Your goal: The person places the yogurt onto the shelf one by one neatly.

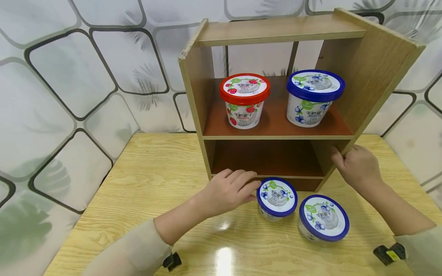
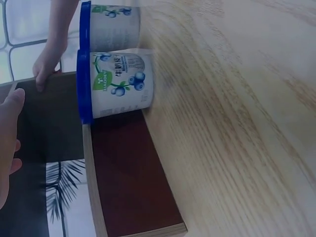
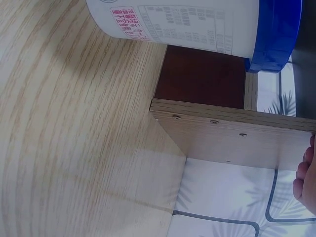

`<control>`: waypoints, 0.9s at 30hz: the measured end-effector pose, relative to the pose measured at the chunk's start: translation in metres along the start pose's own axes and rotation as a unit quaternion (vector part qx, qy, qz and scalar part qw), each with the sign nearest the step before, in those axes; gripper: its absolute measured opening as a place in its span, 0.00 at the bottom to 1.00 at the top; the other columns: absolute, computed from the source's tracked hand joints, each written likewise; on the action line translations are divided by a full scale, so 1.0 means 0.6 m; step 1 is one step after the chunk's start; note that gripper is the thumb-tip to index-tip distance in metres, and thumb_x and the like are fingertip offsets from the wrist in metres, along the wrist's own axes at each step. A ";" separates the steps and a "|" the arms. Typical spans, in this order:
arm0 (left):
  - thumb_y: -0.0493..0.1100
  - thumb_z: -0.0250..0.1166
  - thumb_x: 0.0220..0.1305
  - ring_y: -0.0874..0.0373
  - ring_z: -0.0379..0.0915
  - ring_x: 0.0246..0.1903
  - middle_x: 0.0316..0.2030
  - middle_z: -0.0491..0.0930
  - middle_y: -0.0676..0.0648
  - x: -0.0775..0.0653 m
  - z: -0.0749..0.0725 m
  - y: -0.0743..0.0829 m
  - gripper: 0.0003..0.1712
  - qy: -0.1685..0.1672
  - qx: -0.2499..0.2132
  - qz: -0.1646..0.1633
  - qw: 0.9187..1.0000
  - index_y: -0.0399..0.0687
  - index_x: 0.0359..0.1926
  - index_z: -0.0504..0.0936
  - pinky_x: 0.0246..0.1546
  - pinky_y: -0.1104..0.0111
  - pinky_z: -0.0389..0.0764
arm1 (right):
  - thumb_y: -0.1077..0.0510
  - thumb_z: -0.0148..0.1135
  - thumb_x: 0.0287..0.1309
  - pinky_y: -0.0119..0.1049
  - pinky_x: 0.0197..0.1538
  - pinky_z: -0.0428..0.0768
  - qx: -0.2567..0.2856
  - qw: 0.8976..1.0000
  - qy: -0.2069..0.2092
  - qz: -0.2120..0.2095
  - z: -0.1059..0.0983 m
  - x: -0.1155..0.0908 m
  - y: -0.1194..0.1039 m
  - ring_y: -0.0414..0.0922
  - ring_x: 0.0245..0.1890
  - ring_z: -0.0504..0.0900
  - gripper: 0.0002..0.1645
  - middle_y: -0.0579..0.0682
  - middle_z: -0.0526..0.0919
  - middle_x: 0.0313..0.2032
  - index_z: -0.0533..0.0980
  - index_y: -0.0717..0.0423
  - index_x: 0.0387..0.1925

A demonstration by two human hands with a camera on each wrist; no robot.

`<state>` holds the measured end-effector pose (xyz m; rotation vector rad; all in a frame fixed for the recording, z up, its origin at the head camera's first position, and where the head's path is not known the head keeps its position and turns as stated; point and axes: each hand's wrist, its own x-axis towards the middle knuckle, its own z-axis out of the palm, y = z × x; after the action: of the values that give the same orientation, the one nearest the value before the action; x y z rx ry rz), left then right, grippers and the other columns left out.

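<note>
A small wooden shelf [image 1: 276, 137] stands upright on the table. My right hand [image 1: 360, 165] grips the front edge of its right side panel, thumb inside and fingers on the outer face; in the right wrist view only the fingers [image 3: 303, 173] show at the edge. In front of the lower compartment my left hand [image 1: 229, 191] hovers with loosely bent fingers, holding nothing. Close to its fingertips stands a blue-lidded blueberry tub [image 1: 277, 197], which looks apart from the hand in the left wrist view. A second blueberry tub [image 1: 324, 218] stands to its right.
On the shelf's upper board sit a red-lidded strawberry tub [image 1: 244, 100] at left and a blue-lidded blueberry tub [image 1: 315, 97] at right. The lower compartment [image 1: 264, 157] has a dark red-brown floor. Behind the wooden table [image 1: 159, 165] is a patterned wall [image 1: 121, 65].
</note>
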<state>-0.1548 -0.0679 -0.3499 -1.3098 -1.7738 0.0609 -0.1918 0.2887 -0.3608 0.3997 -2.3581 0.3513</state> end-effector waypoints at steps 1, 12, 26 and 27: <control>0.59 0.65 0.57 0.60 0.80 0.39 0.44 0.82 0.49 0.000 0.002 0.001 0.24 -0.002 -0.001 0.002 1.000 0.47 0.45 0.78 0.28 0.72 0.76 | 0.51 0.47 0.59 0.49 0.14 0.62 0.000 1.000 0.001 0.000 0.000 0.000 0.000 0.58 0.15 0.69 0.26 0.53 0.64 0.09 0.60 0.55 0.08; 0.57 0.64 0.59 0.60 0.80 0.39 0.45 0.81 0.49 -0.012 0.022 0.015 0.21 -0.032 -0.015 0.013 0.999 0.50 0.47 0.78 0.29 0.72 0.77 | 0.51 0.47 0.58 0.53 0.15 0.64 0.000 1.000 0.009 0.001 0.001 -0.001 0.001 0.60 0.15 0.70 0.25 0.56 0.66 0.10 0.61 0.56 0.09; 0.59 0.58 0.63 0.61 0.80 0.38 0.44 0.80 0.51 -0.021 0.047 0.033 0.21 -0.053 -0.014 0.034 0.998 0.52 0.49 0.75 0.33 0.73 0.78 | 0.50 0.48 0.58 0.51 0.14 0.63 0.002 1.000 0.007 0.007 0.002 -0.001 0.002 0.58 0.14 0.69 0.26 0.54 0.65 0.09 0.59 0.55 0.08; 0.59 0.58 0.63 0.62 0.80 0.38 0.44 0.80 0.51 -0.022 0.049 0.034 0.21 -0.058 -0.014 0.035 0.998 0.52 0.49 0.75 0.32 0.73 0.78 | 0.50 0.48 0.58 0.51 0.14 0.63 0.002 1.000 0.008 0.007 0.002 -0.002 0.002 0.58 0.14 0.69 0.26 0.54 0.65 0.09 0.59 0.55 0.08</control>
<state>-0.1588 -0.0561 -0.3859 -1.4130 -1.8323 0.1538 -0.1921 0.2894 -0.3622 0.3807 -2.3470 0.3648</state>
